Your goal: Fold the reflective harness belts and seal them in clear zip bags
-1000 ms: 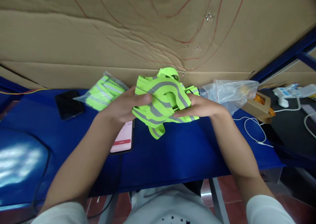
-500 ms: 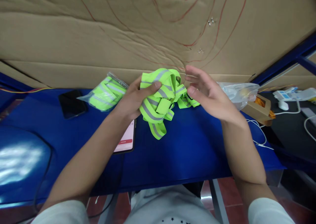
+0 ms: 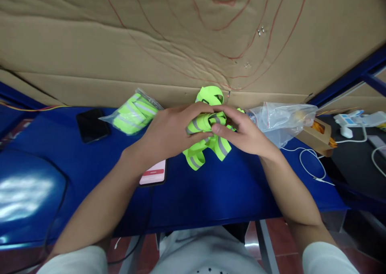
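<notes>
A bundle of neon-yellow reflective straps (image 3: 208, 143) with grey stripes is held above the blue table (image 3: 217, 189). My left hand (image 3: 171, 131) wraps round its left side, fingers closed over the top. My right hand (image 3: 241, 133) presses in from the right, with fingers closed on the same bundle. A loop of strap sticks up behind the hands, and loose ends hang below them.
A clear bag of the same straps (image 3: 132, 113) lies to the left, beside a black phone (image 3: 92, 125). A second phone (image 3: 153, 173) with a lit screen lies under my left wrist. An empty plastic bag (image 3: 280, 117), a cardboard box (image 3: 316, 135) and white cables (image 3: 310, 165) are at right. Cardboard sheet (image 3: 150, 44) stands behind.
My right hand, open and off the bundle half a second ago, has come back and closed on it. Both hands have squeezed the straps into a tighter bundle.
</notes>
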Demonstrator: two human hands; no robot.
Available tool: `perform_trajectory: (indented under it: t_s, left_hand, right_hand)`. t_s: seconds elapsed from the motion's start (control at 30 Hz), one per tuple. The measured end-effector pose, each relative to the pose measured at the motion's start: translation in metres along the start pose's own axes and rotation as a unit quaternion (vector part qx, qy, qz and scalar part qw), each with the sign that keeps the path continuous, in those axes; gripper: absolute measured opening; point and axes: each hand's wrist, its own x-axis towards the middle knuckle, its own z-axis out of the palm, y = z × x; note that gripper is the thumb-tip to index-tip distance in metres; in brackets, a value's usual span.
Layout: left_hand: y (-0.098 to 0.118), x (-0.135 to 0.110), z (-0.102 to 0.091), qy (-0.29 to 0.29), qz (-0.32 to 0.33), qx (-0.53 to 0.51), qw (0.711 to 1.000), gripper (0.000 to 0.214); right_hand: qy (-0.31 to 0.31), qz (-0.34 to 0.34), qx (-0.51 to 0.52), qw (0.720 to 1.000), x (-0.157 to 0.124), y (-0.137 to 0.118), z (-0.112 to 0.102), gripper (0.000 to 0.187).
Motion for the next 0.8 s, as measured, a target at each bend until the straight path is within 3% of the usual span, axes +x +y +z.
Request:
perform_trajectory:
  t_s: [0.13, 0.3, 0.37, 0.47, 0.53, 0.6, 0.7, 0.8]
  left_hand:
    - [0.003, 0.0, 0.0, -0.05, -0.01, -0.04, 0.998, 0.063]
    - [-0.003, -0.003, 0.004, -0.061, 0.021, -0.041, 0.997, 0.074]
    - [-0.005, -0.003, 0.007, -0.026, 0.036, -0.024, 0.999, 0.075]
    - [-0.006, 0.001, 0.013, 0.105, 0.022, -0.064, 0.992, 0.065]
    - [-0.006, 0.005, 0.021, 0.22, -0.011, -0.166, 0.961, 0.047]
    - [-0.005, 0.008, 0.032, 0.266, -0.039, -0.276, 0.923, 0.041]
    - [-0.003, 0.008, 0.047, 0.194, -0.067, -0.325, 0.923, 0.064]
    - [0.0, 0.004, 0.053, 0.128, -0.089, -0.318, 0.935, 0.088]
  right_hand:
    - [-0.054, -0.012, 0.025, 0.998, -0.001, 0.0, 0.001, 0.07]
    - [-0.099, 0.033, 0.114, 0.988, 0.003, 0.008, 0.012, 0.061]
    - [-0.098, 0.045, 0.127, 0.986, 0.006, 0.011, 0.017, 0.055]
    - [-0.024, 0.079, 0.11, 0.991, 0.006, 0.007, 0.02, 0.041]
    - [0.062, 0.095, 0.077, 0.991, 0.004, 0.001, 0.021, 0.043]
    - [0.155, 0.094, 0.035, 0.983, 0.001, -0.005, 0.02, 0.047]
    - [0.247, 0.062, -0.03, 0.967, -0.003, -0.006, 0.018, 0.053]
    - [0.259, 0.028, -0.099, 0.96, -0.007, 0.0, 0.015, 0.058]
